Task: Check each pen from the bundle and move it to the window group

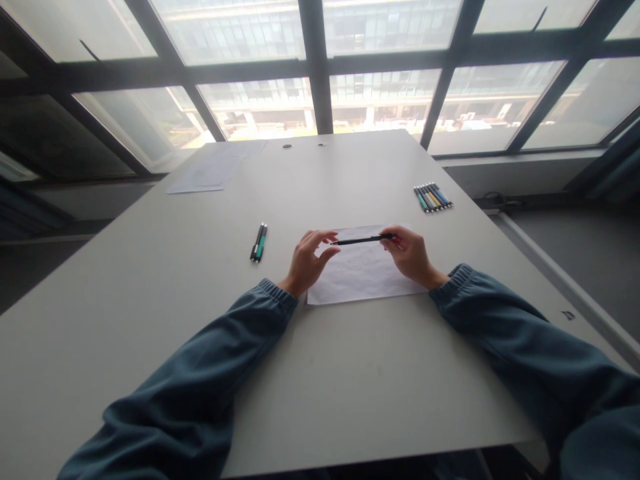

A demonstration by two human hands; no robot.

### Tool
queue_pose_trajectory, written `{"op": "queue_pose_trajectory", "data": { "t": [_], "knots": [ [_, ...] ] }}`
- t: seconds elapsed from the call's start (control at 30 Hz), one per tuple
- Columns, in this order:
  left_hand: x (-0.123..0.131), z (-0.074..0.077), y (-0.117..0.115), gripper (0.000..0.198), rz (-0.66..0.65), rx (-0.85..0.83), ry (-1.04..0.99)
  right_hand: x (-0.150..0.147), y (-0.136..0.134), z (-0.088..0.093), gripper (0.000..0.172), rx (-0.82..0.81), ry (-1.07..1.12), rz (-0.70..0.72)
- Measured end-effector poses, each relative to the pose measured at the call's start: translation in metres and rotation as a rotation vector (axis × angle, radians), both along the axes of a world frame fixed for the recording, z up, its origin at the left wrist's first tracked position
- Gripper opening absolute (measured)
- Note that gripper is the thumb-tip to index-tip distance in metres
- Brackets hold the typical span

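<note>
A slim black pen (361, 240) is held nearly level above a sheet of white paper (363, 277). My right hand (409, 253) pinches the pen's right end between thumb and fingers. At its left, pointed end, my left hand (307, 260) has thumb and fingertips loosely closed about the tip. Left of that hand, two pens (259, 243) lie side by side on the table, one black and one with a green part.
A row of several pens (433, 197) with green, yellow, grey and blue parts lies at the right. More paper sheets (203, 170) rest at the far left of the white table (300, 373). Large windows (260, 103) stand behind the table's far edge.
</note>
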State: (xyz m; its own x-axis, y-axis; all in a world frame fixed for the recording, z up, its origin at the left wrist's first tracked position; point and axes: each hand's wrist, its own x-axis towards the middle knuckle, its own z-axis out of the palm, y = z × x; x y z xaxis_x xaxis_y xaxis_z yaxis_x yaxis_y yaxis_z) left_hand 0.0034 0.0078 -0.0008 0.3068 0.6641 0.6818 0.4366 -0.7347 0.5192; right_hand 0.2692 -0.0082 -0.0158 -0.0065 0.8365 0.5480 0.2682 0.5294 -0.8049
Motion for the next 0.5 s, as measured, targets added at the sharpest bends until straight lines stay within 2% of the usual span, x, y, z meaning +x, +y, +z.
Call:
{"op": "queue_pose_trajectory", "data": {
  "t": [0.27, 0.5],
  "knots": [
    [0.0004, 0.0044, -0.0027, 0.035, 0.014, 0.114, -0.031, 0.0004, 0.0003, 0.0004, 0.014, -0.002, 0.01, -0.002],
    [0.0015, 0.0035, -0.0024, 0.022, 0.04, 0.134, 0.001, 0.0001, 0.0004, 0.0003, 0.015, -0.014, 0.007, -0.004]
  ]
}}
